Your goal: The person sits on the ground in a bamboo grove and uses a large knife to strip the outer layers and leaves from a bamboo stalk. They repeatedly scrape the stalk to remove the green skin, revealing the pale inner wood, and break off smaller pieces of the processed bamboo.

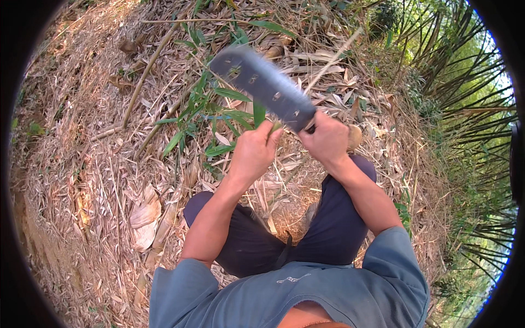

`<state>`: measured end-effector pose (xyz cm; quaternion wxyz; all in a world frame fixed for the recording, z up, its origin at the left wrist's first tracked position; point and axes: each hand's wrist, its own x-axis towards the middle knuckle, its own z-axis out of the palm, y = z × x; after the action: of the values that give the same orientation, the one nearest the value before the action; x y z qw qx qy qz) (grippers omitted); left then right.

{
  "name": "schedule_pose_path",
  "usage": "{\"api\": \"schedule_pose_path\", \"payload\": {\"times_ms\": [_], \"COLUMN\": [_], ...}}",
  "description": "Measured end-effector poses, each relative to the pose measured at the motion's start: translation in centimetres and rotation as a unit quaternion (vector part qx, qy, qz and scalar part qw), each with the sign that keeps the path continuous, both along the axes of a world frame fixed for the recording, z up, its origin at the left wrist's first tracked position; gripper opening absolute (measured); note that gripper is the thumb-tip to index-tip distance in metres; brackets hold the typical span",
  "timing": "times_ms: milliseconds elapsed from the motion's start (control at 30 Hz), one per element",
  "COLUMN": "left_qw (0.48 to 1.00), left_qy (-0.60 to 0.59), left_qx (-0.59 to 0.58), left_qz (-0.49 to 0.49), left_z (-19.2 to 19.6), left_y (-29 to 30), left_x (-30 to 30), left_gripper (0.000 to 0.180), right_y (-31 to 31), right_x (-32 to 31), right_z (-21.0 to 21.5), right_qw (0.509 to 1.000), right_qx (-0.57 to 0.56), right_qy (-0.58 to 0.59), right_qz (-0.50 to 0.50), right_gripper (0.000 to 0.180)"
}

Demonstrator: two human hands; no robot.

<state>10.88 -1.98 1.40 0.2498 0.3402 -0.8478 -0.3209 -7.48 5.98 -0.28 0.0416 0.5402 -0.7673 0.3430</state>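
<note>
The fingers of the right hand [328,139] grip a broad knife [263,83] slanting lengthwise ahead and leftward of them, just beyond the left hand [253,153], whose fingers pinch, I'd say, a green stem [276,126].

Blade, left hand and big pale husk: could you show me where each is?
Blade [264,85], head view: the middle of its flat side.
Left hand [253,152], head view: the back of the hand.
Pale husk [146,217], head view: its broad middle.

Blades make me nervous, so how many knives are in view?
1. The knife is in the right hand, slanting forward and left, past the left hand. Others may be hidden under the dry leaves.
</note>
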Motion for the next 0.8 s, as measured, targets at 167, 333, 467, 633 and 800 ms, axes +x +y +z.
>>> {"api": "schedule_pose_path", "payload": {"times_ms": [167,333,467,633,800], "left_qw": [0.999,0.989,0.999,0.999,1.000], "left_qy": [-0.029,-0.133,-0.019,-0.024,0.006], "left_qx": [0.027,-0.058,-0.030,-0.020,0.027], "left_qz": [0.010,-0.010,0.021,0.017,0.015], "left_z": [1.4,-0.5,1.5,0.3,1.1], "left_y": [-0.5,-0.3,0.0,-0.1,-0.3], "left_x": [-0.1,0.3,0.6,0.5,0.4], "left_gripper": [0.019,0.022,0.020,0.019,0.022], "right_y": [-0.3,-0.4,-0.5,-0.2,-1.0], "right_x": [-0.4,0.0,-0.6,1.0,0.7], "right_z": [-0.1,-0.4,-0.6,-0.5,-0.4], "right_qw": [0.999,0.997,0.998,0.998,0.998], "right_qx": [0.046,0.067,0.033,0.043,0.019], "right_qy": [-0.004,0.036,-0.027,0.040,-0.036], "right_qz": [-0.019,0.012,-0.043,0.011,-0.051], "right_gripper": [0.042,0.040,0.038,0.038,0.039]}}
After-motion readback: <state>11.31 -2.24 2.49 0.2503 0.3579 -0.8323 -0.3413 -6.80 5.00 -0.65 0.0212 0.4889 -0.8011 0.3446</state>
